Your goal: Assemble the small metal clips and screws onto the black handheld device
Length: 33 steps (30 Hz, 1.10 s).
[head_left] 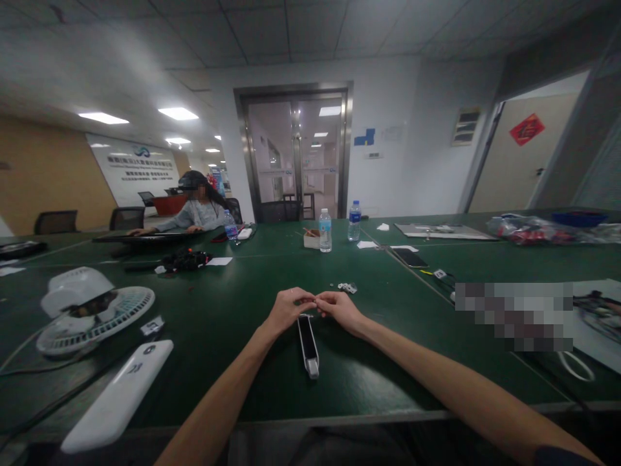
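My left hand (290, 307) and my right hand (340, 309) meet above the green table (272, 395), fingertips pinched together. Whatever they pinch between them is too small to make out. Just below the fingers lies a slim device (308, 346) with a dark top face and a pale, silvery frame, its narrower end pointing toward me. Beyond my right hand sits a little cluster of small white parts (347, 287), partly in or by a clear wrapper.
At left are a white fan part (145, 302) and a long white casing (121, 398) marked 28. Water bottles (325, 232) and a small box (311, 240) stand farther back. A phone (410, 258) lies right. A person (201, 204) sits across at left.
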Motion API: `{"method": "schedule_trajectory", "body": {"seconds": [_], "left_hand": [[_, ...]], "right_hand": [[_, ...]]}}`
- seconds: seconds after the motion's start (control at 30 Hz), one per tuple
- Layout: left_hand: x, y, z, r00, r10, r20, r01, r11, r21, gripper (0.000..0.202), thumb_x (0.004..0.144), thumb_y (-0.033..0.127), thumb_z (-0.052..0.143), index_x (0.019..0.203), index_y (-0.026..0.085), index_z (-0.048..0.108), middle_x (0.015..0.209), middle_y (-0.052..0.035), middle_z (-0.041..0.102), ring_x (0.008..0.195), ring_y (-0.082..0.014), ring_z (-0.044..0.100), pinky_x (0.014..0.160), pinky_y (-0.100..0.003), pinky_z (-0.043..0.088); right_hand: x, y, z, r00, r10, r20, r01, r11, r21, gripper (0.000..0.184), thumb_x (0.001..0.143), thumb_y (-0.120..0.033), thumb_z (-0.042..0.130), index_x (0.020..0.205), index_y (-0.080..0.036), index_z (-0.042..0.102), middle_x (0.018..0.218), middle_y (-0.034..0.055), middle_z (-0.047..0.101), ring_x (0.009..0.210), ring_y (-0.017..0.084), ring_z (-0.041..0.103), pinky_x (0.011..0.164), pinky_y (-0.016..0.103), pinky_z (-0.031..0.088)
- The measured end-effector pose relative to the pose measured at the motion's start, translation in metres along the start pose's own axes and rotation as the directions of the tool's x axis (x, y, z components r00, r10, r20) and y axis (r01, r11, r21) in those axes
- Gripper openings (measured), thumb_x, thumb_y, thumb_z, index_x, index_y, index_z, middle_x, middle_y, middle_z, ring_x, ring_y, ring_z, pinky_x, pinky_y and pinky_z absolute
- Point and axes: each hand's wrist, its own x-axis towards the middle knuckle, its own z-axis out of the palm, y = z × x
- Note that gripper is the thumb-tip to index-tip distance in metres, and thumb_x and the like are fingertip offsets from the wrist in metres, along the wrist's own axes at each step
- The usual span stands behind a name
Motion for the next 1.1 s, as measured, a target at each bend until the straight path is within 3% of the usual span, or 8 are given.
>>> {"method": "schedule_trajectory", "body": {"seconds": [0.2, 0.37, 0.5, 0.63, 0.77, 0.9, 1.1], "left_hand": [[0.0, -0.006, -0.001, 0.994, 0.085, 0.061, -0.091, 0.99, 0.104, 0.012, 0.083, 0.026, 0.061, 0.089, 0.018, 0.069, 0.086, -0.0029, 0.068, 0.077, -0.0139, 0.061, 0.071, -0.025, 0.047], [-0.001, -0.011, 0.0, 0.994, 0.073, 0.075, -0.08, 0.993, 0.085, 0.013, 0.08, 0.025, 0.066, 0.09, 0.017, 0.068, 0.085, -0.0021, 0.069, 0.07, -0.0117, 0.061, 0.065, -0.022, 0.047], [-0.002, -0.012, 0.0, 0.995, 0.007, 0.098, -0.011, 0.999, 0.049, 0.013, 0.079, 0.022, 0.065, 0.09, 0.016, 0.068, 0.084, -0.0017, 0.07, 0.07, -0.0119, 0.062, 0.064, -0.021, 0.048], [-0.004, -0.014, -0.001, 0.994, -0.019, 0.108, 0.013, 0.998, 0.054, 0.014, 0.078, 0.021, 0.065, 0.091, 0.016, 0.067, 0.086, -0.0021, 0.068, 0.072, -0.0123, 0.062, 0.065, -0.022, 0.049], [-0.004, -0.015, -0.003, 0.992, -0.023, 0.125, 0.011, 0.995, 0.094, 0.013, 0.079, 0.021, 0.064, 0.092, 0.016, 0.066, 0.089, -0.0022, 0.067, 0.071, -0.012, 0.061, 0.065, -0.023, 0.049], [-0.003, -0.015, -0.004, 0.987, -0.012, 0.162, -0.016, 0.985, 0.173, 0.014, 0.08, 0.021, 0.063, 0.093, 0.017, 0.065, 0.087, -0.0014, 0.066, 0.068, -0.0113, 0.059, 0.064, -0.022, 0.047], [-0.002, -0.021, -0.002, 0.981, -0.003, 0.194, -0.049, 0.964, 0.262, 0.015, 0.081, 0.026, 0.062, 0.094, 0.018, 0.064, 0.082, -0.0005, 0.063, 0.066, -0.0117, 0.056, 0.063, -0.022, 0.043]], "right_hand": [[0.005, -0.003, -0.009, 0.999, -0.02, 0.028, 0.026, 0.979, -0.201, 0.035, 0.075, -0.044, 0.063, 0.089, -0.012, 0.068, 0.072, 0.0023, 0.063, 0.059, 0.01, 0.051, 0.055, 0.022, 0.041], [0.01, -0.017, -0.029, 0.991, -0.134, -0.026, 0.109, 0.889, -0.445, 0.029, 0.081, -0.038, 0.056, 0.092, -0.014, 0.067, 0.076, 0.0034, 0.066, 0.062, 0.012, 0.054, 0.056, 0.023, 0.042], [0.007, -0.025, -0.05, 0.969, -0.248, -0.011, 0.159, 0.655, -0.739, 0.021, 0.084, -0.03, 0.054, 0.088, -0.016, 0.068, 0.082, 0.0045, 0.068, 0.072, 0.014, 0.058, 0.068, 0.025, 0.043], [0.004, -0.026, -0.068, 0.994, -0.097, 0.042, 0.077, 0.392, -0.917, 0.017, 0.083, -0.023, 0.055, 0.092, -0.018, 0.069, 0.084, 0.0054, 0.068, 0.074, 0.016, 0.06, 0.067, 0.024, 0.041], [0.004, -0.023, -0.079, 0.999, 0.054, 0.008, -0.004, 0.23, -0.973, 0.021, 0.081, -0.021, 0.057, 0.097, -0.02, 0.069, 0.092, 0.0085, 0.068, 0.082, 0.021, 0.062, 0.067, 0.025, 0.041], [0.005, -0.02, -0.085, 0.995, 0.085, 0.057, 0.038, 0.21, -0.977, 0.02, 0.08, -0.019, 0.057, 0.094, -0.022, 0.07, 0.092, 0.0069, 0.069, 0.086, 0.02, 0.062, 0.072, 0.025, 0.042], [0.008, -0.022, -0.088, 0.985, 0.142, 0.094, 0.06, 0.225, -0.972, 0.019, 0.078, -0.02, 0.058, 0.092, -0.021, 0.07, 0.087, 0.0046, 0.07, 0.078, 0.017, 0.063, 0.067, 0.023, 0.042]]}}
